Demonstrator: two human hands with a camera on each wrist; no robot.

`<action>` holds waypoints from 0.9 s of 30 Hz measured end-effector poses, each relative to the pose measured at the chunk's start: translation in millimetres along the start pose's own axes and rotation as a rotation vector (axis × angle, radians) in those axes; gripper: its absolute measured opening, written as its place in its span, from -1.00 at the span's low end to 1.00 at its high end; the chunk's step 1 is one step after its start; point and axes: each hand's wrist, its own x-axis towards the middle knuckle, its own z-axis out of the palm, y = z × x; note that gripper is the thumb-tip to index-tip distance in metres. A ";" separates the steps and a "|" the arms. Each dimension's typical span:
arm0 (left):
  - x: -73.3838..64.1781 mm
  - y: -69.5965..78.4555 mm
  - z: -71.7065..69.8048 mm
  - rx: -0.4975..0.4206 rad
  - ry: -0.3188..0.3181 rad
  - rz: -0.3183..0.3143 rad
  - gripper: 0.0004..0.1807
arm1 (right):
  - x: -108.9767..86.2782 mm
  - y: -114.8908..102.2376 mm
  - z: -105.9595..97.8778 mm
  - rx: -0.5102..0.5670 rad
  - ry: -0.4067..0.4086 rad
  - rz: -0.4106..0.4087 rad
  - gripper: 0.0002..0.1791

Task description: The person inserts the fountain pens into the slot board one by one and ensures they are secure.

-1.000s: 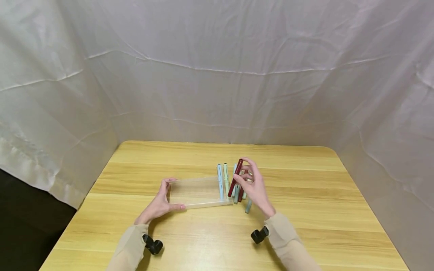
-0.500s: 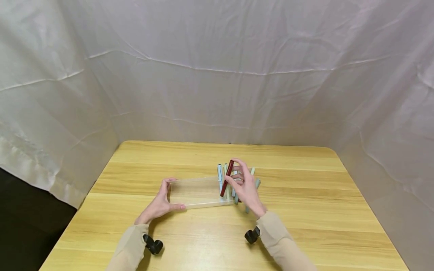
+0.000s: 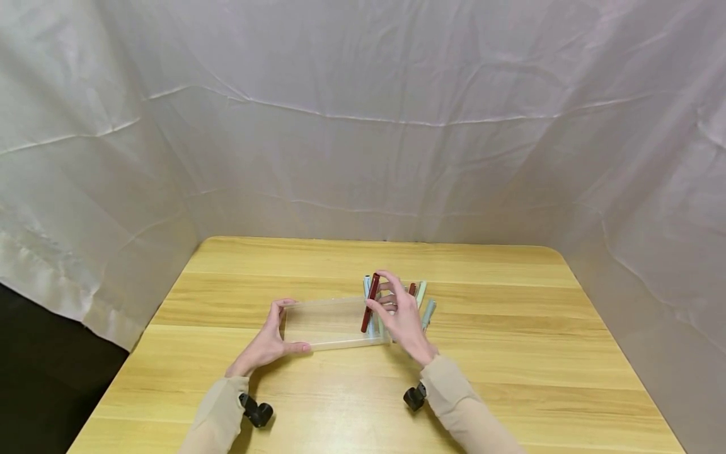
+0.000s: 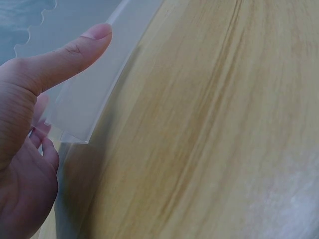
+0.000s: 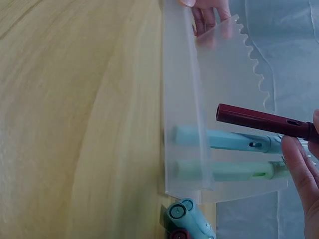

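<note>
My left hand (image 3: 266,343) grips the left end of a clear plastic pen tray (image 3: 323,323), thumb on its near wall and fingers at the far side. Scallop-shaped notches run along one edge of the tray (image 5: 232,74) in the right wrist view. Between thumb and fingers, my right hand (image 3: 404,320) pinches a dark red pen (image 3: 371,302), tilted above the tray's right part. Under it, a light blue pen (image 5: 234,141) and a light green pen (image 5: 234,170) lie side by side across the tray, the blue one nearer my left hand.
Right of the tray, partly behind my right hand, several loose pens lie on the wooden table (image 3: 510,353). A second dark red pen (image 3: 413,289), a pale green pen (image 3: 421,292) and a grey-green pen (image 3: 429,311) show there. Light curtains (image 3: 386,157) surround the table.
My right hand has carried the dark red pen leftward, from over the loose pens to over the tray's light blue pen. My left hand and the tray have stayed in place.
</note>
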 end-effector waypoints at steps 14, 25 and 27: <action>-0.2 0.1 0.2 -0.003 -0.004 -0.007 0.11 | -5.6 -1.8 6.2 -0.085 -0.047 -0.053 -0.32; -0.3 0.3 -0.6 0.003 -0.010 -0.005 0.11 | -6.8 1.4 10.1 -0.121 -0.082 -0.092 -0.30; -0.2 0.4 -0.4 0.003 -0.009 -0.008 0.11 | -7.0 2.1 10.6 -0.127 -0.090 -0.109 -0.30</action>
